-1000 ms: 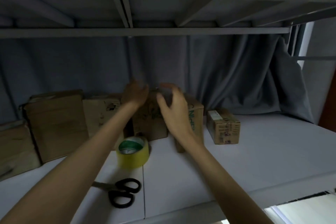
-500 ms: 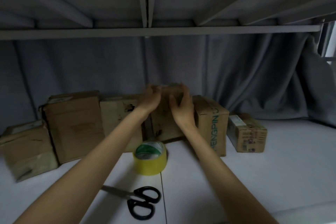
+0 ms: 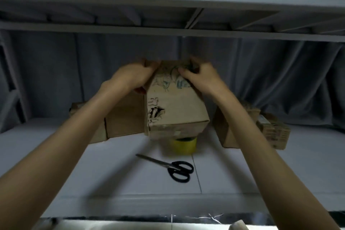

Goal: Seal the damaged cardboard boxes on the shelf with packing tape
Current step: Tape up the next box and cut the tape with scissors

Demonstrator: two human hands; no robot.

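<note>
The held cardboard box (image 3: 175, 102) is brown, with faded printed graphics near its upper end and a torn hole (image 3: 155, 115) at the lower left of its facing panel. It is raised off the shelf (image 3: 112, 170) and tilted. More brown cardboard boxes stand along the far side of the shelf: one at left (image 3: 124, 119), one at right (image 3: 224, 130), and a small printed one (image 3: 275, 131) at far right. A yellow tape roll (image 3: 183, 144) lies flat, partly hidden below the held box.
</note>
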